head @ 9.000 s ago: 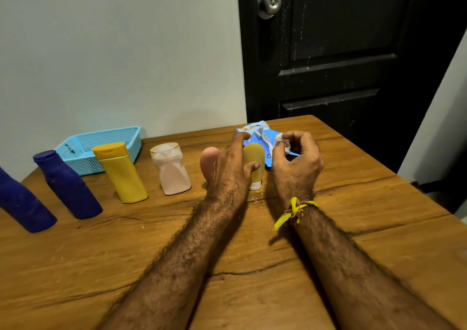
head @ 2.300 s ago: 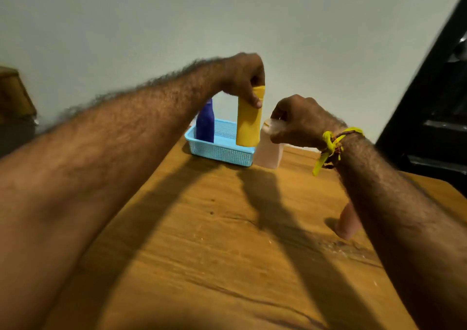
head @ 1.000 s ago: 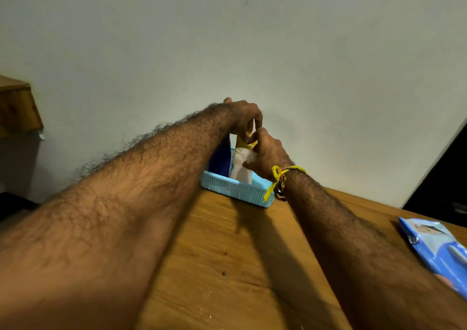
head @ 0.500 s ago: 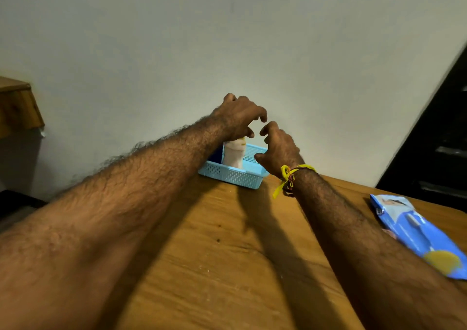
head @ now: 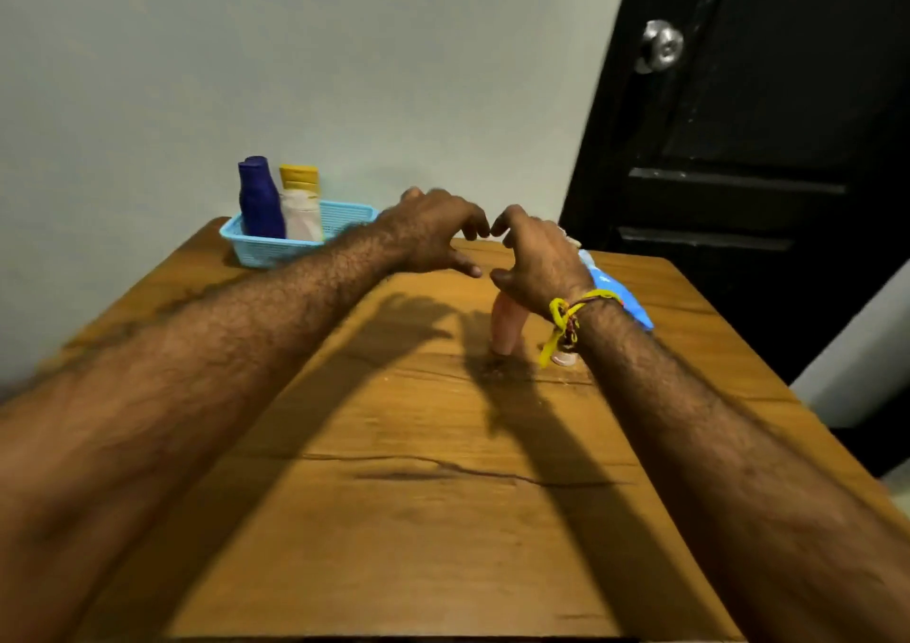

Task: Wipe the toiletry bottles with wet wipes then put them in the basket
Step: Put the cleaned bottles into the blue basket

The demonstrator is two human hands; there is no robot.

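A light blue basket stands at the table's far left corner. Upright inside it are a dark blue bottle, a yellow bottle and a pale pink bottle. My left hand and my right hand hover over the table's middle, fingers loosely curled, holding nothing. Under my right hand a peach tube stands on its cap. The small cap of another bottle shows behind my right wrist; its body is hidden. The blue wet wipes pack lies just beyond my right hand.
The wooden table has a crack running across its middle. A black door with a metal knob stands at the right. A pale wall runs behind the basket.
Both hands have left the basket and swung right to hover above the peach tube. The pale pink bottle now stands in the basket with the blue and yellow ones.
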